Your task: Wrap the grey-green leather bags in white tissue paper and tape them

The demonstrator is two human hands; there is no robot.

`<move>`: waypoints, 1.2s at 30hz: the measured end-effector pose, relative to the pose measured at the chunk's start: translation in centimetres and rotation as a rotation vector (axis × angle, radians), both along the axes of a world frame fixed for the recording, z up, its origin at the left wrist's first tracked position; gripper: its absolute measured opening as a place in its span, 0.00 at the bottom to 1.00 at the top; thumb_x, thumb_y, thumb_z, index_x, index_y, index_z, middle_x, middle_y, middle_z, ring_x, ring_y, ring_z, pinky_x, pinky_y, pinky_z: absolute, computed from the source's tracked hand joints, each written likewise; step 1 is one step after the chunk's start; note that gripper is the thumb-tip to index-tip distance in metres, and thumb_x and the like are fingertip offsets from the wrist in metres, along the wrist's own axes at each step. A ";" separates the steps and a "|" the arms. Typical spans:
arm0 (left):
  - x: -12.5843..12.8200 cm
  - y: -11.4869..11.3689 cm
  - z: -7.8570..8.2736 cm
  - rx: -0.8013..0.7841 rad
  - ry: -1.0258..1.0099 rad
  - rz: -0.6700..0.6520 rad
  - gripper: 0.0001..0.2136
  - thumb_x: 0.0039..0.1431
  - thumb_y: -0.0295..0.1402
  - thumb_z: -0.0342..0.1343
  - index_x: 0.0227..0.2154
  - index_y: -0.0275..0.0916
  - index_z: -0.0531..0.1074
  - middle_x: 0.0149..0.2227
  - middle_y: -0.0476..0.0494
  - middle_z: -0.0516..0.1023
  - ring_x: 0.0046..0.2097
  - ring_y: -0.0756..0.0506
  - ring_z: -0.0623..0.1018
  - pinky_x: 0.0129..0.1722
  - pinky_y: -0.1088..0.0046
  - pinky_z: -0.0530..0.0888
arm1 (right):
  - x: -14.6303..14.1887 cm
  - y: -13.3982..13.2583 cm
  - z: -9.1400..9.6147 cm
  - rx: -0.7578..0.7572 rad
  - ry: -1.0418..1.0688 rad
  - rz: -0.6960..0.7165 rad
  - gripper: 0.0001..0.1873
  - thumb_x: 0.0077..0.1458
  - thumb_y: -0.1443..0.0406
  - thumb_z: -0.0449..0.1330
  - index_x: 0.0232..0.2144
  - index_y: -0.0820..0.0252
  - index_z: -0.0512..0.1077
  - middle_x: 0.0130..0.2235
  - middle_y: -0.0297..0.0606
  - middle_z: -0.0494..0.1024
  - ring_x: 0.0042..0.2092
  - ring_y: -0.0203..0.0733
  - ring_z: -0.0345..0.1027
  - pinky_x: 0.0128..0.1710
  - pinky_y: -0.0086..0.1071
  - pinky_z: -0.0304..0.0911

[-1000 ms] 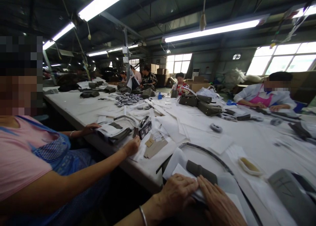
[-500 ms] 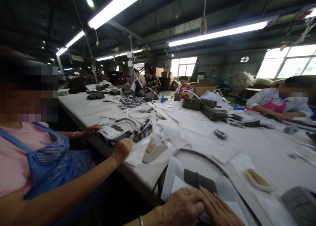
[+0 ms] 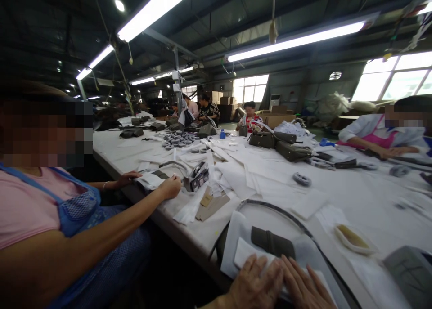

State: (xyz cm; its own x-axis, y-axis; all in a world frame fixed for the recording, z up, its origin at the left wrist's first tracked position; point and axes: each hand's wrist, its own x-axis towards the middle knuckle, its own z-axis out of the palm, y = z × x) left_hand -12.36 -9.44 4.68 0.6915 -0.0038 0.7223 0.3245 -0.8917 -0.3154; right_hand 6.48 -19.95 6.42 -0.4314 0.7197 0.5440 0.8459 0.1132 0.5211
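Note:
A dark olive handbag [image 3: 272, 242] lies at the table's near edge, mostly covered in white paper, with an arched handle [image 3: 286, 215] curving above it. A folded white sheet [image 3: 246, 253] lies over its lower part. My left hand [image 3: 254, 282] rests on this sheet, palm down with fingers stretched forward. Beside it, my right hand [image 3: 305, 284] lies flat with fingers extended, pressing the paper. The two hands touch or nearly touch at the fingertips. The bag's lower part is hidden under the hands and paper.
At left, a co-worker in a blue apron [image 3: 79, 210] handles another paper-covered bag [image 3: 151, 179]. Right of my hands are a shallow dish of yellowish stuff [image 3: 353, 237] and a grey block-like object [image 3: 410, 273]. Loose white paper [image 3: 232, 181], grey rings [image 3: 301, 179] and bags [image 3: 293, 153] cover the table.
My left hand's fingers have straightened and spread over the white sheet, showing more of its folded edge. The co-worker at left has moved a hand over the other bag.

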 end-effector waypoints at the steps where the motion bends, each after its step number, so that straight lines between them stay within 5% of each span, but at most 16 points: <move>1: -0.2 0.0 -0.2 0.045 0.005 0.008 0.19 0.68 0.38 0.44 0.57 0.36 0.67 0.61 0.38 0.67 0.52 0.41 0.74 0.49 0.63 0.73 | -0.2 0.0 0.4 0.005 0.003 0.011 0.26 0.47 0.69 0.51 0.51 0.57 0.71 0.51 0.38 0.78 0.53 0.47 0.67 0.52 0.42 0.58; 6: -1.3 0.0 0.7 0.088 0.138 0.026 0.22 0.68 0.41 0.43 0.60 0.36 0.64 0.66 0.37 0.60 0.57 0.39 0.72 0.52 0.60 0.72 | -1.0 0.2 1.6 0.041 0.019 0.040 0.25 0.47 0.65 0.53 0.49 0.62 0.70 0.48 0.42 0.79 0.52 0.48 0.67 0.52 0.42 0.58; 13: -1.8 0.2 3.5 -0.045 0.249 -0.054 0.21 0.70 0.36 0.41 0.61 0.32 0.60 0.62 0.37 0.66 0.55 0.44 0.72 0.53 0.65 0.71 | -2.3 -0.5 1.8 0.040 0.185 -0.061 0.29 0.47 0.64 0.53 0.54 0.60 0.65 0.54 0.46 0.75 0.57 0.54 0.63 0.58 0.52 0.53; 22: -1.2 0.1 5.0 -0.172 0.295 -0.114 0.18 0.69 0.32 0.45 0.58 0.30 0.61 0.50 0.39 0.73 0.47 0.44 0.75 0.47 0.64 0.73 | -1.5 -1.5 2.9 0.011 0.070 0.009 0.29 0.43 0.70 0.53 0.51 0.63 0.69 0.49 0.40 0.79 0.52 0.47 0.67 0.54 0.42 0.56; 30: -0.6 -0.6 3.5 -0.216 0.250 -0.048 0.17 0.68 0.28 0.45 0.58 0.31 0.63 0.55 0.35 0.73 0.54 0.40 0.73 0.53 0.60 0.70 | -3.8 -2.6 3.4 -0.117 0.324 -0.168 0.31 0.48 0.71 0.54 0.56 0.60 0.65 0.55 0.39 0.74 0.57 0.44 0.64 0.62 0.43 0.51; 36: -0.7 -0.1 3.8 -0.227 0.264 -0.136 0.16 0.68 0.27 0.43 0.56 0.31 0.66 0.55 0.34 0.73 0.54 0.40 0.74 0.52 0.62 0.71 | -4.2 -2.9 4.1 -0.276 0.405 -0.262 0.29 0.53 0.69 0.56 0.59 0.62 0.64 0.59 0.43 0.71 0.60 0.47 0.61 0.65 0.44 0.47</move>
State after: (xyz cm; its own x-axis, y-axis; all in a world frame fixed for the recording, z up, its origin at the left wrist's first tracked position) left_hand -13.09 -9.50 8.51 0.8581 0.0309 0.5126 0.1319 -0.9780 -0.1617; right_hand 2.26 -22.85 10.50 -0.0142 0.9141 0.4053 0.9908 -0.0418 0.1290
